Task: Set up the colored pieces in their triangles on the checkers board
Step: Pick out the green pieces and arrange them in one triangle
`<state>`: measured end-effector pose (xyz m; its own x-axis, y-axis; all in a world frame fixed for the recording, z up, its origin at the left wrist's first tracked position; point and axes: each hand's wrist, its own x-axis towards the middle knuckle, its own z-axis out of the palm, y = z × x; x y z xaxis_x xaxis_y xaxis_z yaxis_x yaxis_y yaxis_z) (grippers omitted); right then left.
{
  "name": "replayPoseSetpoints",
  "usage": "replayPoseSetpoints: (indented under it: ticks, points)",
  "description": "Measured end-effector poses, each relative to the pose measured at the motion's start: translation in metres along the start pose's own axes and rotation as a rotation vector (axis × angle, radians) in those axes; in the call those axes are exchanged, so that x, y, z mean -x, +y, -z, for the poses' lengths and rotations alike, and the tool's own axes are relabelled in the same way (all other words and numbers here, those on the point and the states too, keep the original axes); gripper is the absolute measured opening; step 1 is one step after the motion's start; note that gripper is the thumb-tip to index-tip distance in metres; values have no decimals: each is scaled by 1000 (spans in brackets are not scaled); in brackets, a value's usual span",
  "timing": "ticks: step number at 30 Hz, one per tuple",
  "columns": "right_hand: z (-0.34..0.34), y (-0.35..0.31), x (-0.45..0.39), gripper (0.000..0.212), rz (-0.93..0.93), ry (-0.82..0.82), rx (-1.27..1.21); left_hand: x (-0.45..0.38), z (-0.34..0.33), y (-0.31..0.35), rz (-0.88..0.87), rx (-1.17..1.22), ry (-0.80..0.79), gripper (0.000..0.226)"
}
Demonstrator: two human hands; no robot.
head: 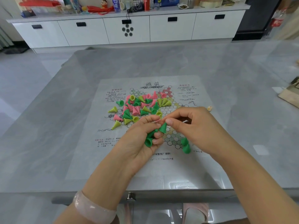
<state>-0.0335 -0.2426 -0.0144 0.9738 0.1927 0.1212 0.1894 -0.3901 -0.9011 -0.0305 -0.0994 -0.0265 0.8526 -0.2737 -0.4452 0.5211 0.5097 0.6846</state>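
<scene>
A paper checkers board printed with a star of circles lies flat on the grey table. A loose heap of pink, green and yellow cone pieces covers the board's middle. My left hand is curled round several green cones above the board's near triangle. My right hand pinches one green cone between thumb and forefinger, right beside my left fingers. Two green cones stand on the near triangle's tip, partly under my right wrist.
A small pale die lies at the board's right side. A brown paper bag sits at the table's right edge. White drawers with a cluttered top stand beyond the table. The table's near edge is below my wrists.
</scene>
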Motion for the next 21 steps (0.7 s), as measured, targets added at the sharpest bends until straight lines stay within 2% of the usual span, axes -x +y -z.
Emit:
replayPoseSetpoints:
  ticks: [6, 11, 16, 21]
  points:
    - [6, 1, 1, 15, 6, -20, 35, 0, 1, -1, 6, -47, 53, 12]
    - [20, 6, 1, 6, 6, -32, 343, 1, 5, 4, 56, 2, 128, 5]
    - [19, 9, 6, 6, 11, -191, 536, 0, 9, 9, 58, 133, 181, 12]
    - [17, 13, 7, 10, 4, -204, 601, 0, 12, 10, 130, 208, 131, 23]
